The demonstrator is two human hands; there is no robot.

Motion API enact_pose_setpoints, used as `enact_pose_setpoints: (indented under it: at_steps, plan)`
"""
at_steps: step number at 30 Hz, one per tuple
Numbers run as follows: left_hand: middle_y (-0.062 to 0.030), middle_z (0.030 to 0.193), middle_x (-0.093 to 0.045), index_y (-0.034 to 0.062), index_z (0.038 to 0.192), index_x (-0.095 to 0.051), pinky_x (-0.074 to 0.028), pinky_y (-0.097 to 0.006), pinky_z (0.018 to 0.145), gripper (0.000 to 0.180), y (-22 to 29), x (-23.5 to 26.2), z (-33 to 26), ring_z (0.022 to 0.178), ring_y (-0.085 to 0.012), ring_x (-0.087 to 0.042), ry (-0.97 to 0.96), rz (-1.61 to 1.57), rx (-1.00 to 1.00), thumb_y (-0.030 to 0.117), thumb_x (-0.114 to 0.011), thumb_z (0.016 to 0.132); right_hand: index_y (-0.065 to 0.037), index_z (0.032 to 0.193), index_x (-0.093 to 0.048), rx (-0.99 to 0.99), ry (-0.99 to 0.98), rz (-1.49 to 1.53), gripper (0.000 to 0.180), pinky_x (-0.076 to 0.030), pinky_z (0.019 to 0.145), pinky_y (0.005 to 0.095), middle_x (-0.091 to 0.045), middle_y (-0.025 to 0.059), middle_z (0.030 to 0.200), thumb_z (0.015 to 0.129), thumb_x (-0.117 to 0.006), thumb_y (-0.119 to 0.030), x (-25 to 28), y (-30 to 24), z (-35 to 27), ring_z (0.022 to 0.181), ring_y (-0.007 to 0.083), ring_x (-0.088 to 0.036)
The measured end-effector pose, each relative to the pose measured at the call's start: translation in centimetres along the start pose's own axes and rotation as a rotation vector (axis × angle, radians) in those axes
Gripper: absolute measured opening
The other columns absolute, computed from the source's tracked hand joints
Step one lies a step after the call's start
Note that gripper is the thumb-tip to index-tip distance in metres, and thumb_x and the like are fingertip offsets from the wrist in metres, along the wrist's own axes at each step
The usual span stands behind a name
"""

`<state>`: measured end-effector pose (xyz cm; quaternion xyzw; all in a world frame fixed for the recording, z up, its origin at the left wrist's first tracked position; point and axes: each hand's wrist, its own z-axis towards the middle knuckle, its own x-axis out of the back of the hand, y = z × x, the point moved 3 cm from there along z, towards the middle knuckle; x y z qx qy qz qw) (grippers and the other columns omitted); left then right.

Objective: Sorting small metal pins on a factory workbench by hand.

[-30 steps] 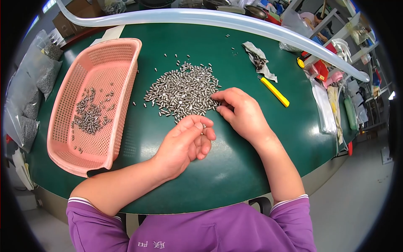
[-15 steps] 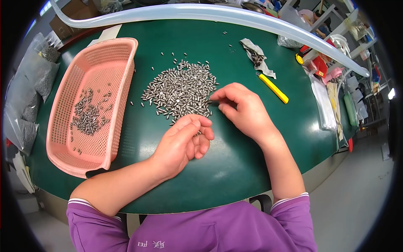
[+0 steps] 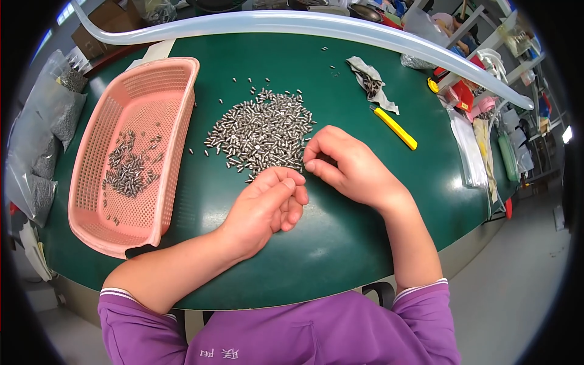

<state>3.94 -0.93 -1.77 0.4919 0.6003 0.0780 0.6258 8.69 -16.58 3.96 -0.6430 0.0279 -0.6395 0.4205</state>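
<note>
A heap of small, shiny, bullet-shaped metal pieces [image 3: 261,131] lies on the green table [image 3: 340,243]. At its near edge my left hand [image 3: 267,204] is curled, palm turned inward, with the thumb against the forefinger; whatever it holds is hidden. My right hand [image 3: 344,161] is at the heap's right edge, thumb and forefinger pinched together close to the left fingertips. Anything in that pinch is too small to make out. More of the same pieces lie in a pink perforated plastic basket [image 3: 176,176] to the left of the heap.
A yellow cutter knife [image 3: 395,128] and a crumpled grey wrapper [image 3: 383,100] with dark bits lie to the right. Filled plastic bags [image 3: 45,152] stand at the far left. A pale curved tube [image 3: 274,19] arches across the back. Stray metal pieces dot the table.
My right thumb and forefinger have closed together at the heap's edge, the hand moving slightly down and left. My left hand has hardly moved.
</note>
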Motion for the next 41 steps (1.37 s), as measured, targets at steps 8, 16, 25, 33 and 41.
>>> enact_pose_setpoints:
  at_steps: [8,16,25,33,41]
  plan:
    - [-0.0020,0.085,-0.056,0.0089,0.104,-0.047,-0.036,-0.020,0.050,0.013,-0.1,-0.3,0.0,0.062,-0.0072,-0.049,0.018,0.073,-0.004,0.020,-0.048,0.097,-0.003,0.085,-0.062,0.254,-0.037,0.259,0.010,-0.048,0.071,0.0302,-0.059,0.0059,0.084,0.077,-0.069,-0.005,0.4,-1.4,-0.2,0.081,0.0196,-0.058]
    - [-0.0032,0.086,-0.054,0.0083,0.104,-0.048,-0.035,-0.021,0.049,0.016,0.0,-0.3,0.1,0.062,-0.0093,-0.048,-0.028,0.013,-0.011,0.022,-0.041,0.100,-0.006,0.086,-0.065,0.062,0.099,-0.007,0.011,-0.049,0.068,0.0316,-0.060,0.0060,0.083,0.076,-0.067,-0.003,-0.6,1.1,0.1,0.080,0.0222,-0.059]
    - [-0.0056,0.087,-0.055,0.0063,0.106,-0.048,-0.039,-0.022,0.054,0.019,0.0,-0.2,-0.1,0.064,-0.0110,-0.050,-0.038,-0.036,-0.005,0.020,-0.036,0.100,-0.007,0.089,-0.063,0.107,0.082,-0.234,0.013,-0.049,0.070,0.0335,-0.058,0.0072,0.084,0.076,-0.065,-0.005,-0.9,0.8,0.0,0.080,0.0242,-0.058]
    - [-0.0058,0.088,-0.054,0.0065,0.113,-0.043,-0.037,-0.022,0.055,0.020,0.1,-0.5,0.0,0.063,-0.0107,-0.047,0.060,0.006,-0.012,0.019,-0.044,0.098,-0.005,0.092,-0.060,-0.038,-0.140,0.635,0.006,-0.045,0.074,0.0242,-0.051,0.0010,0.096,0.086,-0.062,-0.006,-0.8,0.4,-0.2,0.085,0.0091,-0.052]
    - [-0.0018,0.090,-0.056,0.0103,0.111,-0.046,-0.040,-0.020,0.057,0.021,-0.2,0.2,0.0,0.067,-0.0076,-0.050,-0.039,-0.025,-0.032,0.020,-0.054,0.095,-0.007,0.097,-0.061,-0.143,-0.176,0.674,0.008,-0.046,0.078,0.0237,-0.053,0.0017,0.103,0.089,-0.059,-0.007,-0.7,0.4,0.0,0.093,0.0102,-0.054]
